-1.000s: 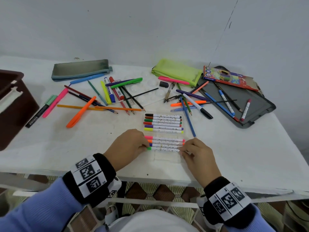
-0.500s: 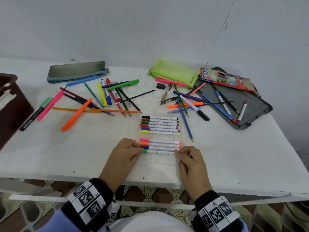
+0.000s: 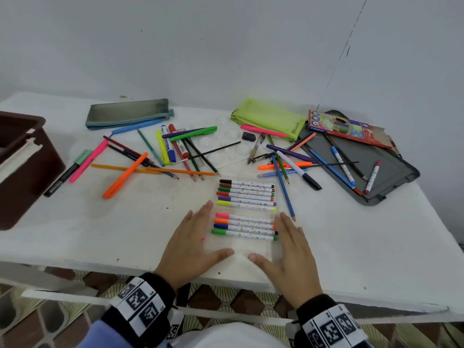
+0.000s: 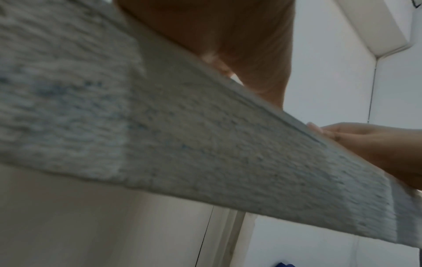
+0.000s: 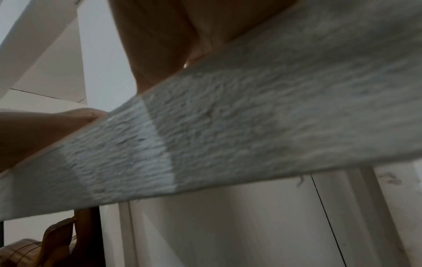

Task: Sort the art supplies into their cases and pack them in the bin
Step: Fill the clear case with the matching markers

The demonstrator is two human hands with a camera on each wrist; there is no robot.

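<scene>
Left hand (image 3: 193, 243) and right hand (image 3: 288, 249) lie flat, fingers straight, flanking the barely visible clear marker case (image 3: 244, 248); grip unclear; wrist views blocked by table edge (image 4: 205, 144)

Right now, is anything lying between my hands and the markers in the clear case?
Nothing visible. The left hand and right hand flank the lower row of markers in the clear case.

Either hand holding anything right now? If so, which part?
Nothing gripped. Left hand and right hand lie open with straight fingers flanking the clear marker case, thumbs at its near edge; actual contact cannot be told.
</scene>
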